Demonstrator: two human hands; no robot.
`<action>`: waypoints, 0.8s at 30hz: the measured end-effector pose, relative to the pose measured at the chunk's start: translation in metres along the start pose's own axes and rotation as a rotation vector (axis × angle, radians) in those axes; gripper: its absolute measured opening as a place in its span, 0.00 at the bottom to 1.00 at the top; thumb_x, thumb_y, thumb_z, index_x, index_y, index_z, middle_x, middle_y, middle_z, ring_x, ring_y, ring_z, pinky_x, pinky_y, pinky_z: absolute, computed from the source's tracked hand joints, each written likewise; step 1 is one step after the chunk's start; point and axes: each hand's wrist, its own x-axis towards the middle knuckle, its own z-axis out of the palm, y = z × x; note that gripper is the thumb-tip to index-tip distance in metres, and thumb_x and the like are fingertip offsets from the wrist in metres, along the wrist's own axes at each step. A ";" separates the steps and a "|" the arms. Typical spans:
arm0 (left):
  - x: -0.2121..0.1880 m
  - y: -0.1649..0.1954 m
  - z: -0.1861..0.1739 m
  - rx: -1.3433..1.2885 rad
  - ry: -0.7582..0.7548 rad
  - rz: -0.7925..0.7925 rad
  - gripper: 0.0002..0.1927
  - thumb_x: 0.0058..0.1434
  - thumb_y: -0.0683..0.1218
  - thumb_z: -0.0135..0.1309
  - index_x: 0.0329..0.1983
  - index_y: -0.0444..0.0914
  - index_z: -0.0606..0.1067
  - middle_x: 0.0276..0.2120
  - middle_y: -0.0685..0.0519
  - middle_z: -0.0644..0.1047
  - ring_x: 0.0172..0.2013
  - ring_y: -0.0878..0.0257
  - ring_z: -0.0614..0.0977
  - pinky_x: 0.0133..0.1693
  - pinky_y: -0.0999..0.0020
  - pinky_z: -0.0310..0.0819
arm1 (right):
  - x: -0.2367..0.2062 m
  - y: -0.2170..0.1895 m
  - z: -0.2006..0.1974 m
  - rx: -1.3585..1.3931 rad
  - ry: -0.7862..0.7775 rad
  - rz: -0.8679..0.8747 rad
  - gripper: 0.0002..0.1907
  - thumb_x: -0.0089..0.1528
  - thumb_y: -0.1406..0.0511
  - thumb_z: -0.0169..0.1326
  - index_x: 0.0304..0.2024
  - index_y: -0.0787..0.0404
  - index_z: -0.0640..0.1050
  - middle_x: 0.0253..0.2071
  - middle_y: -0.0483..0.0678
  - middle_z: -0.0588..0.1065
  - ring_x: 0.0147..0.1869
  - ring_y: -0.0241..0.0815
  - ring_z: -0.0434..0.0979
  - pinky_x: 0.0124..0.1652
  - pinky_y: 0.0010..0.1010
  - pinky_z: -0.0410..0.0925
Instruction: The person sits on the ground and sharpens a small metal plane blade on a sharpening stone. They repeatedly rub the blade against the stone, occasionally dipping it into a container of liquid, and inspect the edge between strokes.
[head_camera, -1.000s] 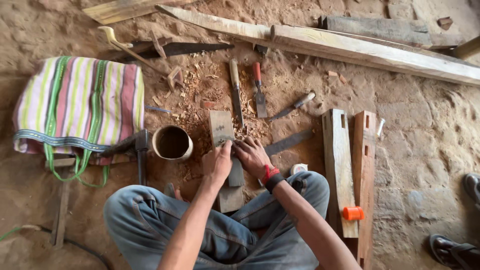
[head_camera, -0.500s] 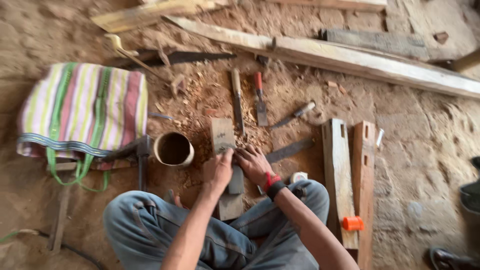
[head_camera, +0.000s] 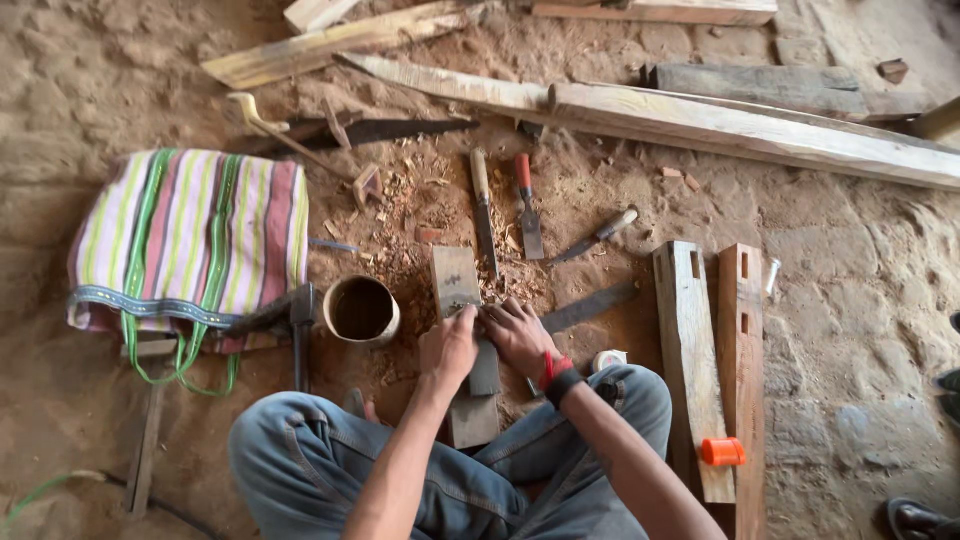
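1. Bare left hand (head_camera: 452, 345) and right hand (head_camera: 518, 335), fingers curled down, press together on a flat grey stone (head_camera: 470, 330) at lower centre.
2. Round cup (head_camera: 361, 309) sits just left.
3. Chisels (head_camera: 528, 205) lie above; striped bag (head_camera: 190, 240) far left.

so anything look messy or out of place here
Wood shavings are scattered over the dirt around the chisels, a normal work mess. Both hands press on a sharpening stone. Nothing looks damaged.

Both hands, left (head_camera: 452, 347) and right (head_camera: 517, 335), press a blade on the flat sharpening stone (head_camera: 456, 279).
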 end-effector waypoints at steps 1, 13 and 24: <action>0.000 0.001 -0.001 -0.008 0.011 0.004 0.16 0.65 0.39 0.52 0.56 0.43 0.76 0.40 0.44 0.84 0.34 0.45 0.86 0.34 0.49 0.81 | 0.000 0.000 -0.002 0.017 0.037 -0.009 0.23 0.58 0.66 0.54 0.57 0.62 0.76 0.60 0.54 0.74 0.60 0.56 0.71 0.54 0.48 0.67; -0.023 -0.012 0.007 0.049 0.045 0.152 0.18 0.63 0.37 0.48 0.56 0.40 0.75 0.37 0.44 0.84 0.30 0.49 0.86 0.29 0.52 0.81 | -0.014 -0.021 -0.005 0.059 -0.038 0.075 0.24 0.56 0.69 0.54 0.56 0.63 0.77 0.59 0.53 0.74 0.56 0.57 0.72 0.53 0.49 0.67; -0.080 -0.016 0.024 0.000 0.167 0.229 0.17 0.66 0.41 0.47 0.58 0.38 0.75 0.42 0.41 0.84 0.27 0.51 0.87 0.26 0.57 0.82 | -0.053 -0.058 -0.012 0.056 0.087 -0.003 0.25 0.55 0.66 0.58 0.55 0.64 0.77 0.53 0.53 0.76 0.55 0.57 0.73 0.54 0.51 0.66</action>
